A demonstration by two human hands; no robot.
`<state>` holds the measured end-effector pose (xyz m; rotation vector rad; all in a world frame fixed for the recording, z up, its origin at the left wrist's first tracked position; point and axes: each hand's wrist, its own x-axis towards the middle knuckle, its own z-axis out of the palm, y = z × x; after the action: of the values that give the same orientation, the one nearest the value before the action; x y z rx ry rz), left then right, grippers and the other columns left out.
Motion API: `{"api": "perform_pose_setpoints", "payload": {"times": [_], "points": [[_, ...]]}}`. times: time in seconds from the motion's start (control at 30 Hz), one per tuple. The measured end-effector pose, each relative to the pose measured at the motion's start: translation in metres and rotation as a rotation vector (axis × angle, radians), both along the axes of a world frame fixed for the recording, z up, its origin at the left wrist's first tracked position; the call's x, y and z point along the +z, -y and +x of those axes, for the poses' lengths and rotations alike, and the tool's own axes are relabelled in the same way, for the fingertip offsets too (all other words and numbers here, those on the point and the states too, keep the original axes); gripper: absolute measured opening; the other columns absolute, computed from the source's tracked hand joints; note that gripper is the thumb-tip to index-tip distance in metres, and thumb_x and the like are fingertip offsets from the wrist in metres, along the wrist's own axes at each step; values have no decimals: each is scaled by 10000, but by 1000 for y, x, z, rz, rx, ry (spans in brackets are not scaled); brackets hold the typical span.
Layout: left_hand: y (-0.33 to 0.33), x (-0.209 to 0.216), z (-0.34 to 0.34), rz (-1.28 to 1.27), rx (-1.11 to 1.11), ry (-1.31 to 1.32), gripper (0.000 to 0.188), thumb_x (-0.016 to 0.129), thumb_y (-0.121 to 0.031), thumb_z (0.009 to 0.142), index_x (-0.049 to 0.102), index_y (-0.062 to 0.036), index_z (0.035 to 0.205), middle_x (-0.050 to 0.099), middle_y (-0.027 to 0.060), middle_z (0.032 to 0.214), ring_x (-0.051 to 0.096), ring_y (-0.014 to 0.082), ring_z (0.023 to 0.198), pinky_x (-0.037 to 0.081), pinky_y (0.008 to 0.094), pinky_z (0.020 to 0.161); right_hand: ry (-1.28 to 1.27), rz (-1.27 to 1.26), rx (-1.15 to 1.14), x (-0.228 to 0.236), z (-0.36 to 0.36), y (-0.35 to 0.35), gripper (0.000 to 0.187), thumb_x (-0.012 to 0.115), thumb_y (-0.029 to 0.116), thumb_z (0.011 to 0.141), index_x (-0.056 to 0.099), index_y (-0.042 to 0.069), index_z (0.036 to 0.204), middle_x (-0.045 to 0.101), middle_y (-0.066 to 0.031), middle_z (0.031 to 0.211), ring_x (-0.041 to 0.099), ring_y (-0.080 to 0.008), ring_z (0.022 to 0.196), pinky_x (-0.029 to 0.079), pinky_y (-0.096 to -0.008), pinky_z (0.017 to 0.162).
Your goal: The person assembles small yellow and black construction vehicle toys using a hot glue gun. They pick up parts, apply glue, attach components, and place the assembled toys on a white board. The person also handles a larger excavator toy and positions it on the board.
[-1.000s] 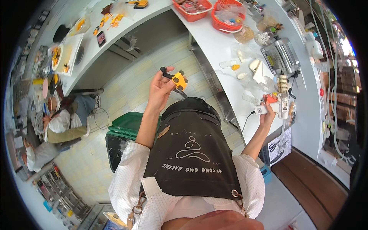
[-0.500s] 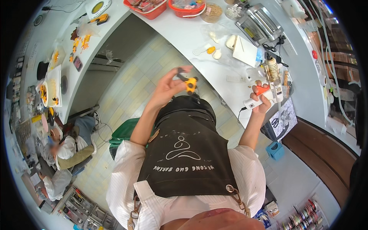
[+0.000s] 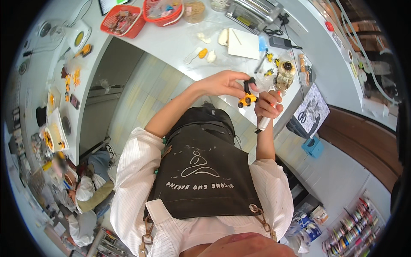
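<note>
My left hand (image 3: 224, 83) pinches a small yellow-and-black toy vehicle (image 3: 247, 101) by its dark upper part, with the yellow wheeled end hanging down. Close beside it, my right hand (image 3: 269, 105) is wrapped round a white handheld tool (image 3: 264, 124) with an orange part near the top and a black lower end. Its exact kind is hard to make out, since the fingers cover much of it. Both hands are in front of the white worktable (image 3: 171, 51), near its edge. Beyond the right hand stands a clear bottle (image 3: 284, 77) with a dark top, and small yellow-and-black pieces (image 3: 269, 56) lie next to it.
Across the table are red baskets (image 3: 124, 21), a silver machine (image 3: 252, 13), a white board (image 3: 243, 44) and white lumps (image 3: 211, 56). A screen (image 3: 311, 110) stands at the right. On the left counter (image 3: 92, 51) lie yellow pieces and a phone (image 3: 74, 101). A person (image 3: 87, 188) sits lower left.
My left hand has carried the toy vehicle to the right. My right hand has drawn the white tool inward, tilting it downward, so both hands are now close together. The whole view has shifted.
</note>
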<state>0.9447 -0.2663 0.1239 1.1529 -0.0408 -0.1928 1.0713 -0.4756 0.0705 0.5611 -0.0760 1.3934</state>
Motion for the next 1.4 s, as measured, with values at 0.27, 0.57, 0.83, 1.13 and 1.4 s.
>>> {"api": "perform_pose_setpoints", "payload": {"times": [0.27, 0.57, 0.83, 1.13, 1.4], "points": [[-35, 4, 32, 153, 77, 28, 394, 676, 55, 910, 572, 55, 1290, 674, 106, 1207, 680, 156, 1068, 539, 302, 949, 38, -42, 36, -16, 22, 39, 129, 735, -11, 812, 612, 6, 848, 568, -109, 994, 674, -189, 641, 558, -225, 462], [-106, 41, 66, 496, 222, 168, 412, 694, -22, 942, 568, 23, 1331, 699, 97, 1158, 674, 123, 1019, 554, 263, 890, 109, -30, -118, -28, 54, 102, 60, 719, -24, 804, 670, -47, 830, 655, -177, 978, 702, -238, 636, 607, -251, 479], [-133, 33, 136, 444, 443, -17, 718, 789, -252, 877, 466, -65, 1490, 477, 236, 1504, 497, 388, 1362, 296, 445, 1196, -1, 135, -309, -42, 47, 104, 70, 692, 3, 861, 623, 4, 845, 568, -103, 966, 671, -188, 604, 543, -210, 436], [-86, 15, 0, 10, 683, -51, 557, 726, -176, 933, 456, -20, 1395, 613, 242, 1339, 676, 348, 1135, 553, 424, 971, 729, -635, -427, -42, 44, 127, 288, 741, 72, 820, 607, 11, 1068, 566, -154, 1123, 538, -328, 1157, 579, -250, 620], [-16, 48, -94, -189, 819, 15, 530, 726, -173, 932, 474, -27, 1376, 683, 214, 1226, 684, 375, 1115, 544, 498, 970, 1309, -673, -315, 55, 8, 39, 464, 841, 258, 792, 665, -50, 1092, 700, -180, 1057, 674, -311, 1058, 516, -454, 969]]}}
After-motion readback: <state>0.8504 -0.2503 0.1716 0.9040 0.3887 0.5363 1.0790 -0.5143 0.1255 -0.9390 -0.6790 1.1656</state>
